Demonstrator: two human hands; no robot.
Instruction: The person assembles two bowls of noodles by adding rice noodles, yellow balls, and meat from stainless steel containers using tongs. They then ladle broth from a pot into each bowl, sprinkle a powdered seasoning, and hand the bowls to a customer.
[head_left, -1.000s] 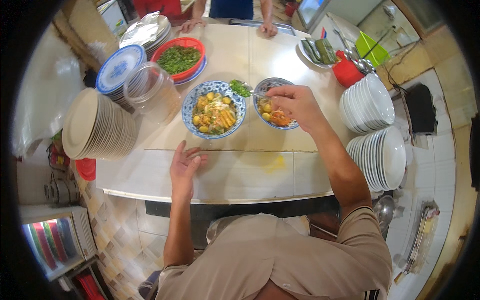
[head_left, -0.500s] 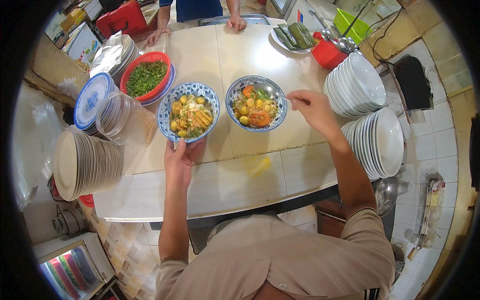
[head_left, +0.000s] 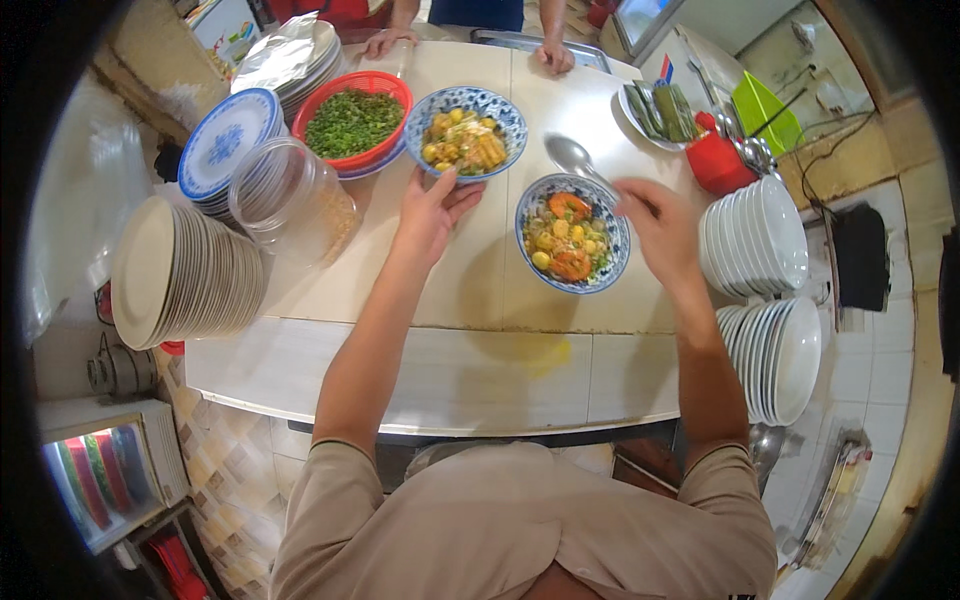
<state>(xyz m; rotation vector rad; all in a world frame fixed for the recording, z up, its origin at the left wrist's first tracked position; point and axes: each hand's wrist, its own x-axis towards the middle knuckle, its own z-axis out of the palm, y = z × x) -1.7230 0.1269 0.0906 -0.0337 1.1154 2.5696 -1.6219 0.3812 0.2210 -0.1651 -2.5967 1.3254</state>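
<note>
My left hand grips the near side of a blue-and-white patterned bowl, lifted over the table and tilted slightly. Small yellow balls, sliced yellow strips and pale toppings fill it. In my right hand is a metal spoon, its handle pinched between the fingers and its head beyond the second bowl's far rim. That second patterned bowl rests on the table beneath the spoon, with two orange shrimp, yellow balls and greens inside.
Left of the lifted bowl are a red basket of chopped greens, a clear plastic jar and stacked plates. Stacked white bowls stand at right. Leaf-wrapped parcels lie on a far plate. Another person's hands rest on the far edge.
My left hand has raised its bowl and carried it forward and rightward. The spoon has come out of the shrimp bowl to beyond its rim. The whole view has shifted.
</note>
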